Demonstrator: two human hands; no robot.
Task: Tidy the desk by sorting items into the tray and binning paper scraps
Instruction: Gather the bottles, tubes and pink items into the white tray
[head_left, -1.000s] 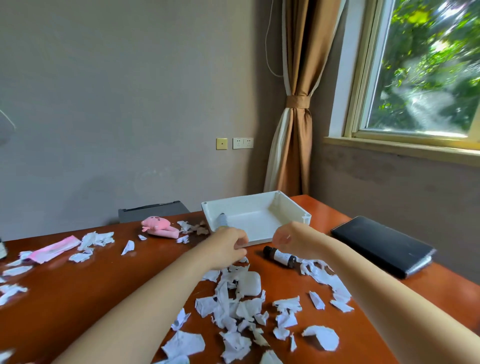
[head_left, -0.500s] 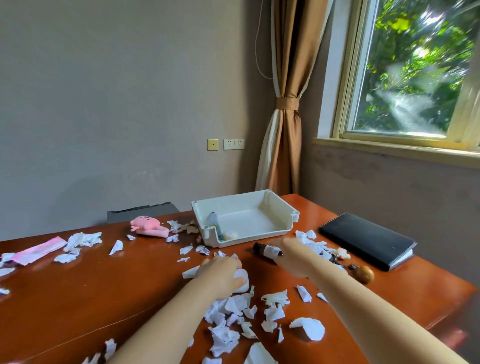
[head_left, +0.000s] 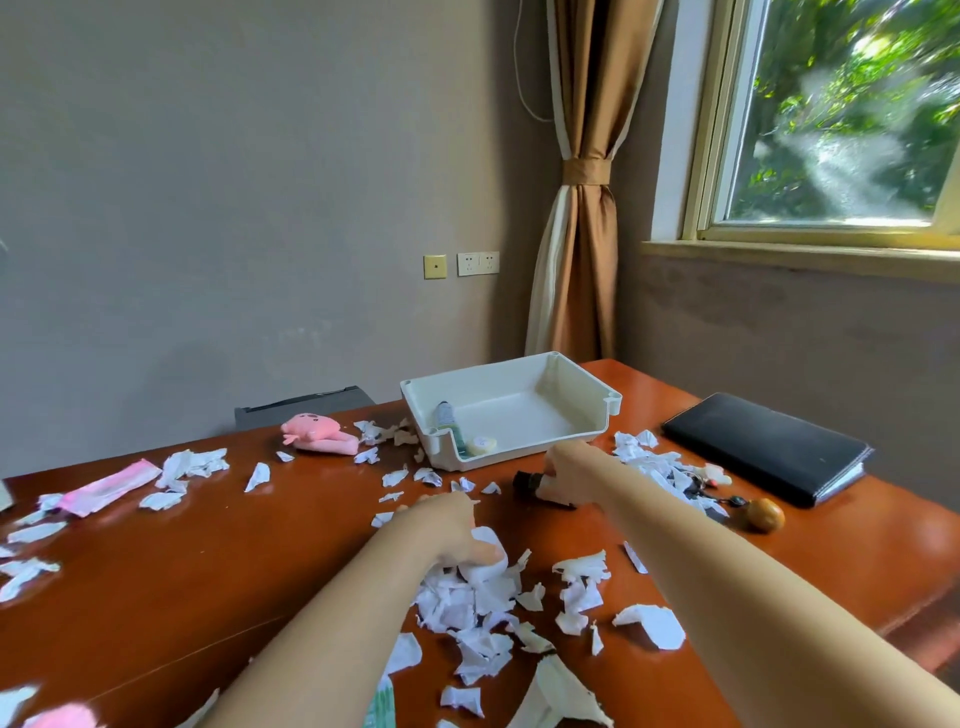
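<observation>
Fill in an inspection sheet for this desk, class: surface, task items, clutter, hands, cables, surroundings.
Surface: red-brown wooden desk, strewn with torn paper scraps.
Job's things: white tray holds a small tube and a pale round item; no bin seen.
Clutter: pink plush toy, pink packet, black notebook, brown ball on a cord.
Hands: left hand curls over a white rounded object; right hand grips a dark bottle in front of the tray.
Cables: thin white cord on the wall beside the curtain.
Surroundings: window, wall sockets, grey chair back.
</observation>
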